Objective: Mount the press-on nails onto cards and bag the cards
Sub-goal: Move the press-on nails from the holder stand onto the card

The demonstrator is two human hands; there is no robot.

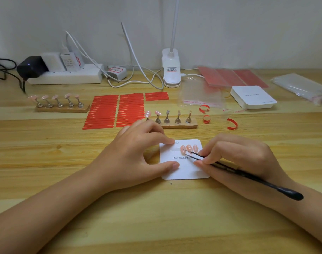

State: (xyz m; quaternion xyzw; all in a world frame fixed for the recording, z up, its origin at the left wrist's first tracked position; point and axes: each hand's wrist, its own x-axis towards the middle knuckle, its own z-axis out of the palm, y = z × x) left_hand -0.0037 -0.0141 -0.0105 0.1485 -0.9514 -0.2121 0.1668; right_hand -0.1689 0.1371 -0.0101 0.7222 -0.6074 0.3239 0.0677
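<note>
- White card [182,168], printed "Handmade N…": flat on the wooden desk [64,158], near edge centre.
- Three pink press-on nails [189,148]: in a row on the card's upper right.
- Left hand [138,156]: forefinger and thumb tips press on the card's left edge; grip released, grasping nothing.
- Right hand [239,158]: grip pinched round black tweezers [235,169]; their tips touch the leftmost nail.
- Near nail stand [174,120]: behind the card, five pegs, two nails left on it.
- Far nail stand [62,103]: at left, five nails.
- Red adhesive strips [118,110]: sheets between the stands.
- Card stack [252,97], clear bags [200,96]: at right rear.
</note>
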